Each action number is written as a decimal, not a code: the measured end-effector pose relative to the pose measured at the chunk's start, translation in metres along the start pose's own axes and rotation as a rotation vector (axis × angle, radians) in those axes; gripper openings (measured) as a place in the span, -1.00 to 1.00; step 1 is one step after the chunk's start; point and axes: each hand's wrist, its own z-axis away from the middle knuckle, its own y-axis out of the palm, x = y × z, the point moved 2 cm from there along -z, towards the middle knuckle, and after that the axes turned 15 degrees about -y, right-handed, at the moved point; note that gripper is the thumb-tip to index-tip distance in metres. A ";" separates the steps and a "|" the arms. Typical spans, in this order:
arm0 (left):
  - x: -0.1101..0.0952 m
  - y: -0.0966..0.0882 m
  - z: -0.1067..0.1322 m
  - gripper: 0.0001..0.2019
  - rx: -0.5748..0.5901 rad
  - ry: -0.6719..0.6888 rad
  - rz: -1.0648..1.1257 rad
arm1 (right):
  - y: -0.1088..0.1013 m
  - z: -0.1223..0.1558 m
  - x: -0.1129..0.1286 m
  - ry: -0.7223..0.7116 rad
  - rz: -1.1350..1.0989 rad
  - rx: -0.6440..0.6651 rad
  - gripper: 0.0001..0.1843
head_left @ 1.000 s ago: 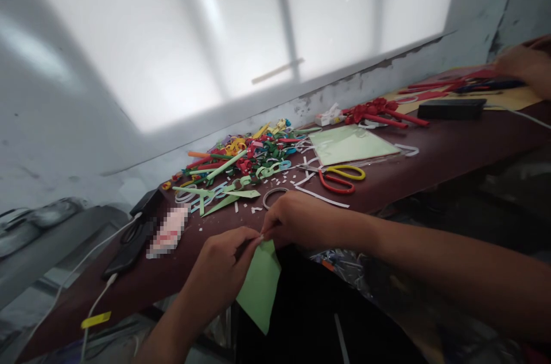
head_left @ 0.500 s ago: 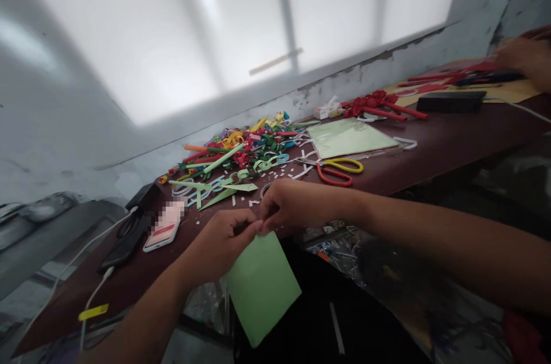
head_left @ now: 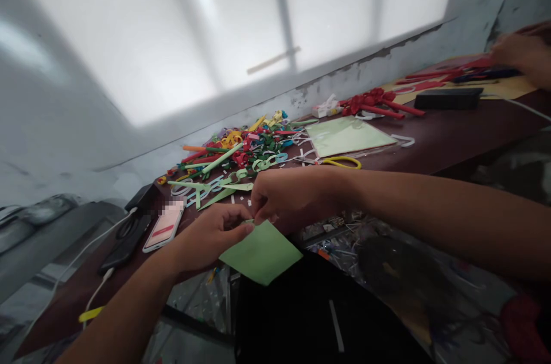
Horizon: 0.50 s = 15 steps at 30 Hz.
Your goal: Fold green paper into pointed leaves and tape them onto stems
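Observation:
A green sheet of paper (head_left: pixel 263 255) hangs tilted in front of me, just off the table's near edge and above my dark-clothed lap. My left hand (head_left: pixel 217 232) pinches its upper left edge between thumb and fingers. Close beside it, my right hand (head_left: pixel 273 194) is closed at the sheet's top corner, its fingertips partly hidden by the hand itself. Past my right wrist lie scissors (head_left: pixel 342 163) with a yellow handle loop in sight; their other loop is behind my forearm. Folded green paper strips (head_left: pixel 217 197) lie beyond my left hand.
A heap of coloured paper pieces (head_left: pixel 241 148) lies by the wall, beside a pack of pale green sheets (head_left: pixel 348 137). A phone (head_left: pixel 166 226) and a black power strip (head_left: pixel 123 240) with cables are at left. Another person's hand (head_left: pixel 519 57) works near red paper rolls (head_left: pixel 390 105).
The green sheet has swung up and its lower corner is higher and flatter. Both hands have risen slightly, and my right forearm now covers the red scissors loop.

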 end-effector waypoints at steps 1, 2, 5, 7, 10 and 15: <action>-0.001 -0.001 -0.001 -0.55 0.007 -0.011 -0.006 | -0.001 -0.001 0.000 0.015 -0.001 0.003 -0.87; -0.001 -0.002 -0.003 -0.56 0.007 -0.021 -0.013 | -0.002 -0.003 -0.002 0.026 -0.002 0.010 -0.89; 0.000 -0.007 -0.010 -0.63 -0.016 -0.055 -0.031 | -0.005 -0.009 -0.015 0.046 -0.019 0.034 -0.92; 0.003 -0.011 -0.014 -0.67 -0.032 -0.080 -0.027 | -0.007 -0.012 -0.023 0.054 -0.043 0.042 -0.87; 0.007 -0.014 -0.019 -0.67 -0.051 -0.106 -0.019 | -0.010 -0.012 -0.029 0.086 -0.078 0.072 -0.72; 0.007 -0.010 -0.018 -0.68 -0.071 -0.120 -0.039 | -0.010 -0.012 -0.030 0.126 -0.039 0.171 -0.74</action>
